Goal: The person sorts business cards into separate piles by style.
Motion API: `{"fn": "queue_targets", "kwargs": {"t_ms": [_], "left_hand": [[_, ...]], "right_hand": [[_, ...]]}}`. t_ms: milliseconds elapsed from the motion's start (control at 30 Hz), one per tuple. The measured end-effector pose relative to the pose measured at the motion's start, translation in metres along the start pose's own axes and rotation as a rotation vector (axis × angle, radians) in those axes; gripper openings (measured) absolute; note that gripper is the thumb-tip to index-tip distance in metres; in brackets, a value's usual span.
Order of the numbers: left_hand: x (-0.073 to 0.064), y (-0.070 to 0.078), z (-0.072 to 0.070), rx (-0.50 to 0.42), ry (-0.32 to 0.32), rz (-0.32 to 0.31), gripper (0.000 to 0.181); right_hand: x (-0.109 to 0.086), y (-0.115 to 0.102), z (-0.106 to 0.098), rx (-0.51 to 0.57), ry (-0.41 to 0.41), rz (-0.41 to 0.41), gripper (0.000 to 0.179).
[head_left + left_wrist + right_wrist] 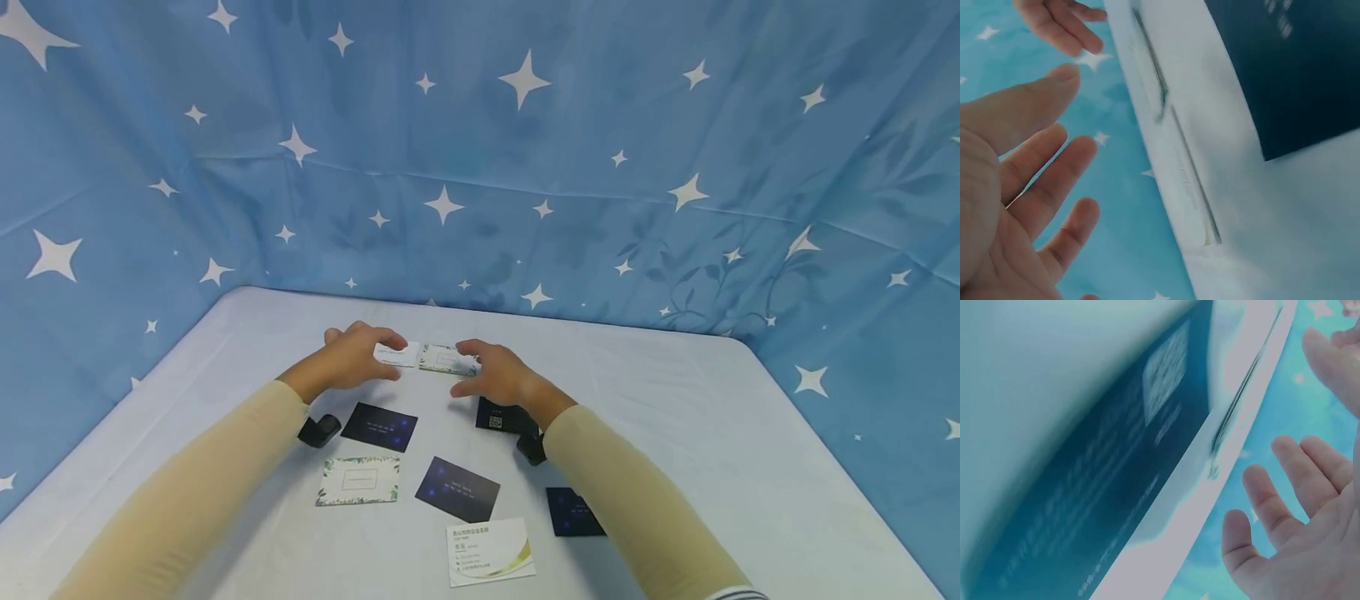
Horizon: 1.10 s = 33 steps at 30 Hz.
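A leafy-edged card (358, 481) and a dark card (379, 427) lay loose before the left hand (348, 358), its fingers parted, gripping nothing. Beyond, a white card (402, 357) and a second leafy card (441, 359) sat side by side, seemingly already lined up. Nearer lay another dark card (459, 490) and a gold-swirled card (487, 552). The right hand (498, 373), also empty, fingers spread, hovered beyond a QR-code card (495, 416); rightmost lay one more dark card (573, 512). Six apparently remained unsorted.

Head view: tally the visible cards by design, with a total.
Dark cards: 4
White cards with leafy borders: 2
White cards without leafy borders: 2
Total: 8 visible; can't tell whether any are stacked.
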State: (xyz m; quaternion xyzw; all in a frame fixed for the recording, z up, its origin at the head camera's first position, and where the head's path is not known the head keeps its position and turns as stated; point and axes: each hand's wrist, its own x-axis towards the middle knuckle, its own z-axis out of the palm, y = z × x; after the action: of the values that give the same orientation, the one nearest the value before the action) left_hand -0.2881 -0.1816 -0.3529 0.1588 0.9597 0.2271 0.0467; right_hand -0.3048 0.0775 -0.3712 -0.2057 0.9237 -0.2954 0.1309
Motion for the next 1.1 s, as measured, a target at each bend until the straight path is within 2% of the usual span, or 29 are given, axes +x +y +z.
{"fn": "queue_targets", "kwargs": {"t_ms": [133, 300, 433, 600, 733, 833, 1100], "left_hand": [[-0.027, -0.003, -0.003, -0.026, 0.032, 0.046, 0.051], [-0.057, -0.008, 0.000, -0.072, 0.023, 0.081, 0.056], [-0.083, -0.010, 0.003, -0.120, 0.030, 0.069, 0.057], [-0.108, -0.015, 0.012, -0.136, 0.023, 0.015, 0.057], [-0.122, -0.020, 0.021, -0.121, -0.026, -0.027, 0.057], [-0.128, -0.022, 0.027, -0.090, -0.050, -0.036, 0.058], [-0.136, -0.016, 0.035, -0.007, -0.047, -0.021, 0.061]], "right_hand": [[-0.011, -0.013, 0.008, -0.006, -0.009, -0.074, 0.072], [-0.024, -0.032, 0.021, -0.007, -0.042, -0.148, 0.069], [-0.032, -0.046, 0.035, -0.027, -0.079, -0.200, 0.068], [-0.042, -0.058, 0.052, -0.112, -0.113, -0.226, 0.066], [-0.046, -0.061, 0.063, -0.150, -0.155, -0.244, 0.060], [-0.048, -0.062, 0.068, -0.161, -0.181, -0.246, 0.057], [-0.051, -0.065, 0.070, -0.268, -0.186, -0.283, 0.048]]}}
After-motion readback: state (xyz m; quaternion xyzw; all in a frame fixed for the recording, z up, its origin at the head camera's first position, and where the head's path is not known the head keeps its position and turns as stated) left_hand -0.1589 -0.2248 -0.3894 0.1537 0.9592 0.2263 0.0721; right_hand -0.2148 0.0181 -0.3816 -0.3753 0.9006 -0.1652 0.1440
